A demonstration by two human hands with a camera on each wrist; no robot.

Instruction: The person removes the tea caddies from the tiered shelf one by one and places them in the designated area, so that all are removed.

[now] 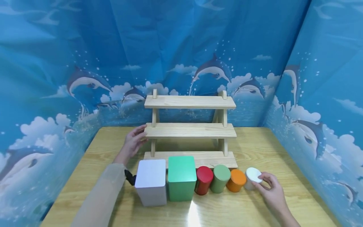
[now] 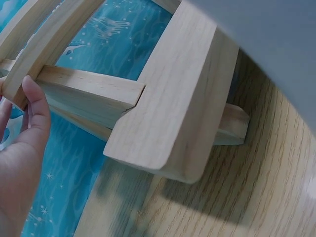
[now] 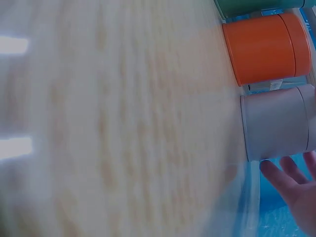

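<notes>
A three-tier wooden display rack (image 1: 190,130) stands at the back of the table. At the left end of its middle board, my left hand (image 1: 135,138) has the thumb on one side of the board (image 2: 24,84) and fingers on the other. Far right in a row of containers is a small white canister (image 1: 251,179) with a flat lid. My right hand (image 1: 270,190) touches its right side, fingertips at the lid edge. In the right wrist view the fingers (image 3: 279,177) reach the canister's side (image 3: 276,123), fairly straight and spread.
Left of the white canister stand an orange canister (image 1: 236,181), a light green one (image 1: 220,179) and a red one (image 1: 203,181). Then come a tall green box (image 1: 181,179) and a white box (image 1: 151,186), close before the rack's bottom board. Dolphin-print curtains (image 1: 181,47) enclose the wooden table (image 1: 113,142).
</notes>
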